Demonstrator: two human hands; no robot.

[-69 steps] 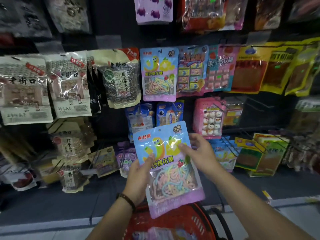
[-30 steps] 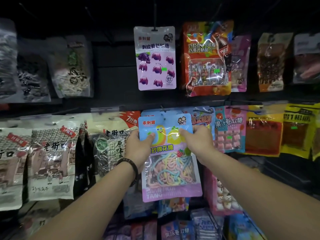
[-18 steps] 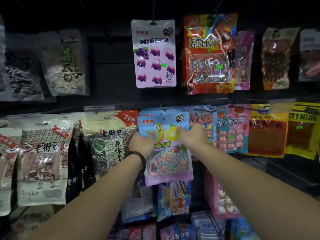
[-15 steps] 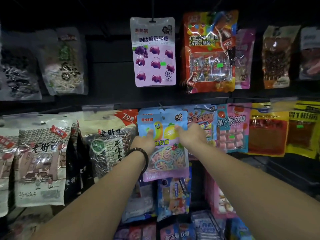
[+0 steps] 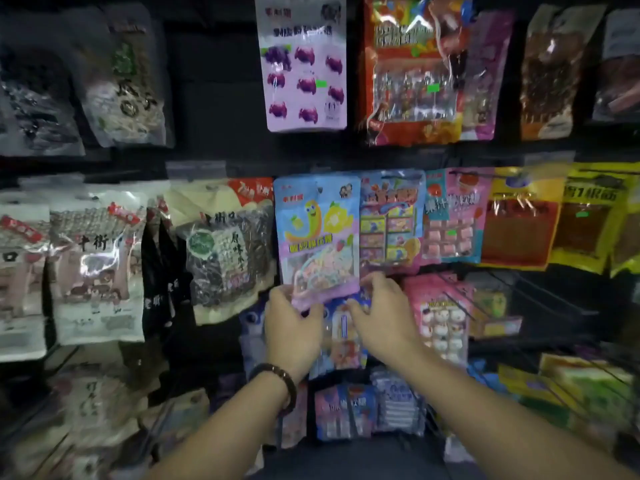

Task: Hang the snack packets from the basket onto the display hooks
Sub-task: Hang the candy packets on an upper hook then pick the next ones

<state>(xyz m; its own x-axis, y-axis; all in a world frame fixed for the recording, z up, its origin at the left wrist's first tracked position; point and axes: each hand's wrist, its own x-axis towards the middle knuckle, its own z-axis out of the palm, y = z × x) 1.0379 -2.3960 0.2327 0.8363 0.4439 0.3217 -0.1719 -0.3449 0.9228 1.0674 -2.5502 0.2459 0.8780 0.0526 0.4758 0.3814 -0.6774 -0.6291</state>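
Pastel blue-and-pink foil pouch, the cotton-candy packet (image 5: pixel 317 233), hanging in the middle row of the display wall, between a clear sunflower-seed bag (image 5: pixel 221 251) to its left and a blue sticker-card packet (image 5: pixel 389 220) to its right. Top edge up at the hook line; the hook itself hidden behind the header, so seating through the hang hole not confirmed.

Head view, hands: left hand (image 5: pixel 294 327) at the packet's lower left corner, fingertips touching the bottom seam; right hand (image 5: pixel 384 317) at the lower right corner, fingers spread and curled near the edge. Both loosely open, set apart by the packet's width, neither clamped. Dark bracelet (image 5: pixel 277 386) on the left wrist. Basket not in view.

Judged step: steadying or straightening after hanging.

Risks: packet only part-way on the hook, liable to slip off on release; a downward tug at the bottom seam could tear the hang hole; right-hand fingers close to the pink packet (image 5: pixel 440 317) below, a careless withdrawal could knock it loose. Frame blurred; fine detail unreliable.
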